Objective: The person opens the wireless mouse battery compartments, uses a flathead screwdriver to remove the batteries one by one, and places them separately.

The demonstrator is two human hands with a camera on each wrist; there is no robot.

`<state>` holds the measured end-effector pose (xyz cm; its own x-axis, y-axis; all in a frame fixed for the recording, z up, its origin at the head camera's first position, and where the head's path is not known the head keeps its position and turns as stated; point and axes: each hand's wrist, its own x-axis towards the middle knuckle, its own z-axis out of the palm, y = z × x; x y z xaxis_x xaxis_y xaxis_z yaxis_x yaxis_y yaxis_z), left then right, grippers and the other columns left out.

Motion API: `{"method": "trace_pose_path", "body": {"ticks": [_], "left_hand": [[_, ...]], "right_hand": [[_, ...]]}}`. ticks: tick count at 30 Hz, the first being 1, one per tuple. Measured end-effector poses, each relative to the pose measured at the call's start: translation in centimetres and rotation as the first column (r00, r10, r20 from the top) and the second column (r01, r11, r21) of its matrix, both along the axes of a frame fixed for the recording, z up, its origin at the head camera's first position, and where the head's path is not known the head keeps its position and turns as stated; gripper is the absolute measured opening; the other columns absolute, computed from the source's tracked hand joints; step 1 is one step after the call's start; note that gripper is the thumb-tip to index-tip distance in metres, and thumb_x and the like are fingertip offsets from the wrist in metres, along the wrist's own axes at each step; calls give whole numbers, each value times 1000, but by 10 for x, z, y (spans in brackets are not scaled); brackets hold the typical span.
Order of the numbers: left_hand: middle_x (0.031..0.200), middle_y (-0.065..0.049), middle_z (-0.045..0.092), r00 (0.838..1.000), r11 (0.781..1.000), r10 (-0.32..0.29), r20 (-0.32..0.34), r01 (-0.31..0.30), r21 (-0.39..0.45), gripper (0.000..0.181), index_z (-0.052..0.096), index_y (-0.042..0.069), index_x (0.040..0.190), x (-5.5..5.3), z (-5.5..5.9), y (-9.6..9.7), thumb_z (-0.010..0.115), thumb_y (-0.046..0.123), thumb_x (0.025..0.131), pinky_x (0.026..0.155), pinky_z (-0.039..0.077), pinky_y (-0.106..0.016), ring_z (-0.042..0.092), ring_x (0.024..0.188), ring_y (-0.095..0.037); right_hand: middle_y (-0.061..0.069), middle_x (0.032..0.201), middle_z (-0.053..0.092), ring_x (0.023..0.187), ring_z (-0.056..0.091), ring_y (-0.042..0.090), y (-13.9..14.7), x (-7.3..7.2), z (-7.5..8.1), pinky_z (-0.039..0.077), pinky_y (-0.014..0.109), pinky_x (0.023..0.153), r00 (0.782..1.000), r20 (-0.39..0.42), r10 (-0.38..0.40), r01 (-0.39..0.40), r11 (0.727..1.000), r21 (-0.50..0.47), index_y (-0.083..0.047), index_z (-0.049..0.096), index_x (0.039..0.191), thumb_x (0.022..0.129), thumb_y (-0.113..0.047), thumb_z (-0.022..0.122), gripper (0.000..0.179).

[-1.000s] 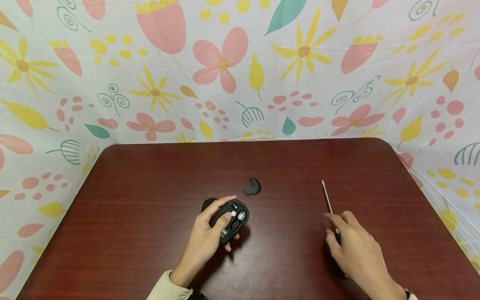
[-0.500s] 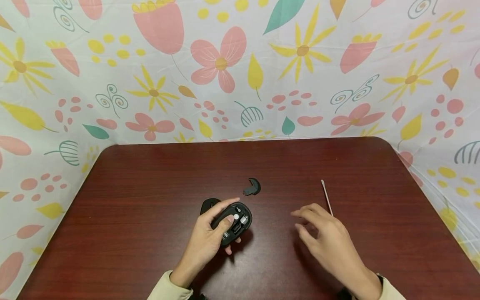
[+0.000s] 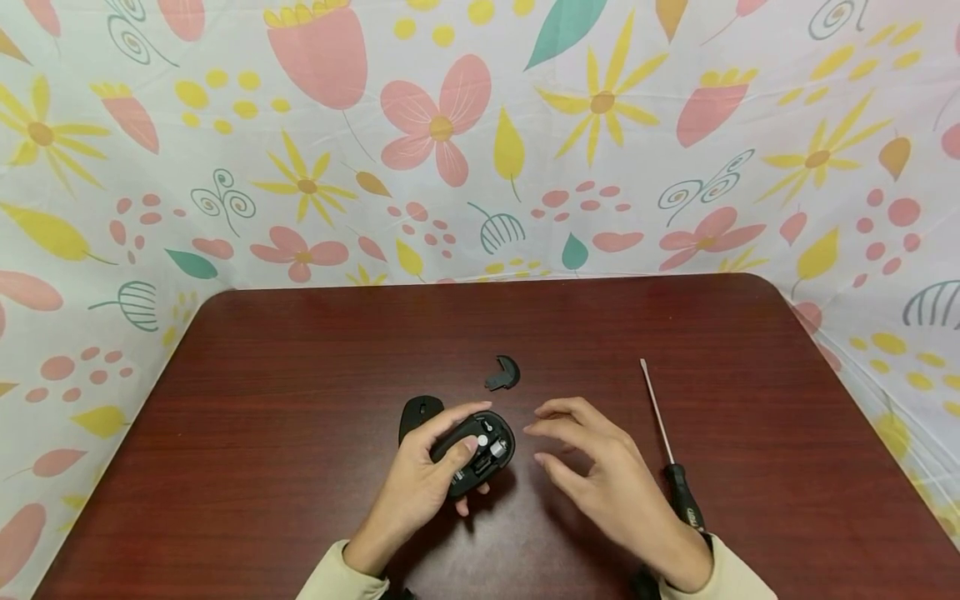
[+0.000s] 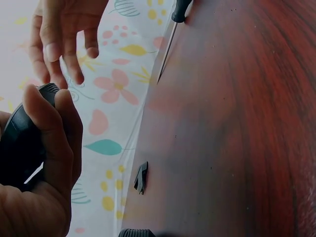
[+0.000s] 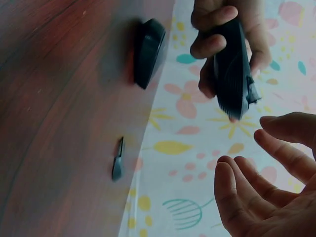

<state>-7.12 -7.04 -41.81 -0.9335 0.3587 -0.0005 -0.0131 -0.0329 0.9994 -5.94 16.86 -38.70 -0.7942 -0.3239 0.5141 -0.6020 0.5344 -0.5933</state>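
My left hand [image 3: 416, 479] grips a black computer mouse [image 3: 500, 467], thumb pressing its underside, which faces up. The underside has an uncovered compartment with a small metal-ended piece [image 3: 498, 450] in it. My right hand [image 3: 600, 467] is just right of the mouse, fingers apart and loosely bent, touching nothing. In the right wrist view a gap separates the right fingertips [image 5: 224, 168] from the mouse [image 5: 231, 74]. A small dark curved cover [image 3: 504, 372] lies on the table beyond the mouse.
Behind the left hand sits a black mouse-shaped piece [image 3: 420, 408], partly hidden. At the right, a screwdriver [image 3: 681, 492] with a dark handle lies on the brown table [image 3: 300, 350], its tip pointing away. A flower-patterned cloth [image 3: 442, 208] stands behind the table.
My right hand has left the screwdriver and moved left toward the mouse, uncovering the screwdriver's handle. The left hand and mouse have shifted slightly right.
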Motion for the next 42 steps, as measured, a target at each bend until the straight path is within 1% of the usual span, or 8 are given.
{"method": "trace_pose_path", "body": {"ticks": [5,9,12,19,26,35,37,42], "left_hand": [[113,-30,66,1000,1000,-24,-10,24,10,39,59,11,146,0,1,1,57,11,108,41,59,-40,73,64,-25],[116,-31,66,999,999,-46,-7,46,17,39,59,11,146,1,2,2,57,11,108,41,59,-39,73,65,-23],[116,-31,67,998,998,-56,-6,56,19,39,59,12,146,1,3,3,57,11,108,41,59,-38,74,66,-24],[114,-31,67,997,997,-71,-19,72,22,39,59,11,146,1,2,3,56,10,108,41,59,-39,74,66,-26],[112,-30,68,997,997,-77,-21,77,24,39,59,12,147,2,2,3,56,10,108,41,59,-39,74,66,-25],[113,-27,69,997,997,-77,1,77,12,39,59,13,147,1,1,3,56,9,108,41,59,-40,74,66,-26],[114,-27,69,997,997,-79,2,79,13,39,59,15,146,1,1,3,57,10,108,41,59,-41,74,67,-27],[116,-27,69,996,996,-84,-9,84,20,39,59,16,146,1,0,3,57,10,108,41,59,-42,74,67,-30]], "right_hand": [[-3,121,66,101,69,11,-9,2,4,65,30,79,999,32,36,-36,999,-21,-20,78,111,78,12,83,46],[-2,121,66,102,69,12,-14,3,4,65,29,82,998,21,55,-54,998,-23,-21,78,110,79,11,83,45],[-2,122,66,102,69,12,-15,3,3,64,28,82,998,19,64,-63,998,-28,-21,78,110,79,9,84,44],[2,120,68,102,69,13,-17,3,1,64,29,82,997,15,76,-75,996,-42,-20,78,108,78,9,86,43],[1,119,67,100,69,12,-18,2,-1,65,29,82,997,20,73,-72,997,-38,-20,78,106,78,8,86,40],[-1,120,67,100,68,11,-18,3,0,64,29,80,997,31,72,-72,997,-16,-22,77,104,79,8,86,40],[-1,120,67,100,68,11,-18,3,0,64,30,80,997,27,72,-72,997,-12,-22,77,103,78,8,86,40],[-3,115,68,97,68,10,-17,1,0,62,29,80,997,0,79,-79,997,-14,-21,77,101,77,8,87,39]]}}
